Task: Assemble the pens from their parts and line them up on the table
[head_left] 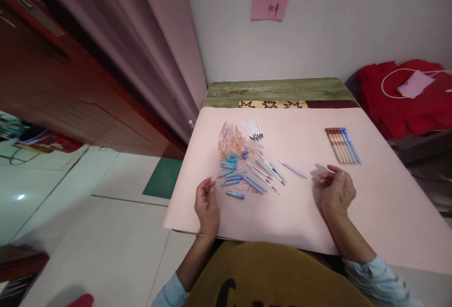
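Observation:
My left hand (207,206) rests at the table's front left, fingers loosely curled and apart, with nothing in it. Close to its right lie blue pen barrels and caps; one short blue piece (235,195) lies apart from the rest. My right hand (338,191) rests on its side at the right, empty, its fingers loosely bent. Left of it lies a single pale lilac pen barrel (293,169), touching neither hand. Several pens (342,146) with brown and blue tops lie in a neat row beyond my right hand.
Pinkish clear pen parts (231,137) are heaped at the left, beside white refills (252,129) with dark ends. More refills (263,175) lie loose mid-table. Pink paper (282,222) covers most of the table. A red cloth (384,95) lies beyond the right edge; a curtain hangs left.

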Tool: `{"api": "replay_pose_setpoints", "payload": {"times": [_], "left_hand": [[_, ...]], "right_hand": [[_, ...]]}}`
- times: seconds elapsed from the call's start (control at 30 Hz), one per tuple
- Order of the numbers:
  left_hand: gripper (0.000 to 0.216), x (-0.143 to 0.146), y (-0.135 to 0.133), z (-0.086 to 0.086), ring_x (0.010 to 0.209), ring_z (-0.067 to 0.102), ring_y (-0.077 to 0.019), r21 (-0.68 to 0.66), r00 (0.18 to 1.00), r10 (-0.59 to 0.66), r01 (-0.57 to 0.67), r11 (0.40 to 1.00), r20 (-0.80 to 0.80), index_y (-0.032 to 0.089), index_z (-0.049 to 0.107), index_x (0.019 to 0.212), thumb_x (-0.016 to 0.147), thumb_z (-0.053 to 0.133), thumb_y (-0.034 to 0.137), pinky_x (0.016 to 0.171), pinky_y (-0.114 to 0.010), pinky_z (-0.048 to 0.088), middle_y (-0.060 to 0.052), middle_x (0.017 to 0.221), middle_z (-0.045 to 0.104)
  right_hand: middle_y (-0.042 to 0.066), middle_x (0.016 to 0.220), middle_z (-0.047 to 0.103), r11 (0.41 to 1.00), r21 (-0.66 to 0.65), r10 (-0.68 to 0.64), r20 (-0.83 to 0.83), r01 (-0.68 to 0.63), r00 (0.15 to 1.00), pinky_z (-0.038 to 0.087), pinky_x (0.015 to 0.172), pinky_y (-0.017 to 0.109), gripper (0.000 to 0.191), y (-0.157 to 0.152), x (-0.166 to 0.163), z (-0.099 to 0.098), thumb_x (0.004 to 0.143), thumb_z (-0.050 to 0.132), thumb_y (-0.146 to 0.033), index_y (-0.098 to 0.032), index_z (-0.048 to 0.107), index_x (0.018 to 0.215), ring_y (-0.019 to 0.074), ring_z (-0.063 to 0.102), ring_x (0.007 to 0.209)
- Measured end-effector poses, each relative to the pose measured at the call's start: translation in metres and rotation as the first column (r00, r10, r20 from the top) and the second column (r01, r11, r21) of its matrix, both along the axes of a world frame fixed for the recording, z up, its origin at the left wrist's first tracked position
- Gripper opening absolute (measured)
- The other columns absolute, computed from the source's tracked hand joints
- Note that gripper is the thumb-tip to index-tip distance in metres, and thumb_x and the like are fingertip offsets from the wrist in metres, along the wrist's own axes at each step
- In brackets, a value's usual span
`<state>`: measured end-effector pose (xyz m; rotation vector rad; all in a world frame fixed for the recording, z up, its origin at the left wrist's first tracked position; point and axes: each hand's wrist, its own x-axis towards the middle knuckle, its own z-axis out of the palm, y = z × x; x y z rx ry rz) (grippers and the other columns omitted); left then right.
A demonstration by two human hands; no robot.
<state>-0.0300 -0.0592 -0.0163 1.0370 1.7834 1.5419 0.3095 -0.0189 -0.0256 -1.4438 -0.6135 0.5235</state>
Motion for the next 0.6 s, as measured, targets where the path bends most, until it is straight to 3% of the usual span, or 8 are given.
{"api": "replay_pose_setpoints", "payload": {"times": [0.1,0.2,0.33,0.6], "left_hand": [[0.024,-0.002,0.008,0.009,0.090,0.064,-0.0177,-0.034,0.999,-0.033,0.033,0.999,-0.001,0.018,0.064,0.099,0.083,0.065,0.037,0.086,-0.031,0.051,-0.006,0.095,0.067],[0.016,-0.003,0.023,0.023,0.080,0.061,-0.0162,-0.058,0.980,-0.140,0.133,0.989,-0.141,0.019,0.066,0.085,0.080,0.069,0.034,0.079,-0.029,0.050,-0.003,0.084,0.066],[0.012,-0.001,0.039,0.037,0.073,0.056,-0.0151,-0.050,0.940,-0.205,0.199,0.979,-0.273,0.020,0.068,0.082,0.080,0.066,0.032,0.072,-0.028,0.048,-0.002,0.080,0.065],[0.013,0.007,0.041,0.039,0.073,0.058,-0.0168,-0.055,0.908,-0.246,0.242,0.969,-0.339,0.021,0.067,0.082,0.081,0.063,0.033,0.073,-0.030,0.048,-0.003,0.083,0.066]], "right_hand": [[0.001,0.070,0.063,1.000,-0.004,0.010,-0.009,-0.010,1.000,0.042,0.052,0.023,0.042,0.000,-0.001,0.001,0.093,0.051,-0.056,-0.017,0.066,0.100,0.0094,0.051,0.052],[0.001,0.070,0.063,1.000,0.000,0.020,-0.019,-0.020,1.000,0.042,0.052,0.023,0.042,-0.001,-0.002,0.002,0.092,0.052,-0.056,-0.017,0.066,0.100,0.0094,0.051,0.053],[0.000,0.070,0.062,0.999,0.004,0.036,-0.001,-0.036,0.999,0.042,0.054,0.023,0.037,-0.003,-0.006,0.006,0.091,0.057,-0.052,-0.017,0.066,0.099,0.0093,0.051,0.055],[0.000,0.066,0.062,0.996,-0.012,0.085,0.151,-0.084,0.985,0.043,0.057,0.026,0.034,-0.002,-0.014,0.012,0.088,0.061,-0.049,-0.016,0.068,0.093,0.0120,0.052,0.055]]}}
